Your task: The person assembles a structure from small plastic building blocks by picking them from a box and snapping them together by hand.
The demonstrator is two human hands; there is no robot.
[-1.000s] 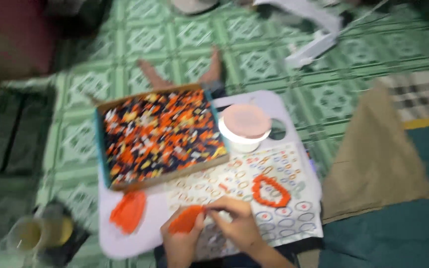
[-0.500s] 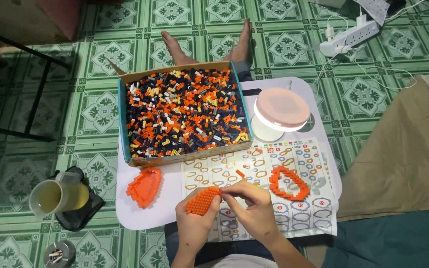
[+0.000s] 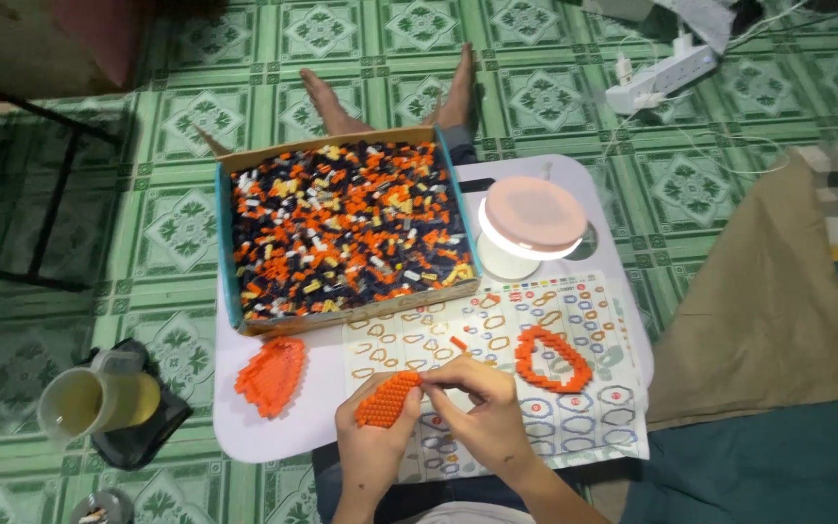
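Orange brick piece sits pinched in left hand; right hand fingertips close on its end, grip partly hidden.

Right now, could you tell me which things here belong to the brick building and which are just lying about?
In use:
- left hand holding the orange brick piece
- right hand pressing on that piece
- box of loose bricks
- instruction sheet
- orange ring
- flat orange piece

Lying about:
- round lamp
- jug of yellow drink
- power strip
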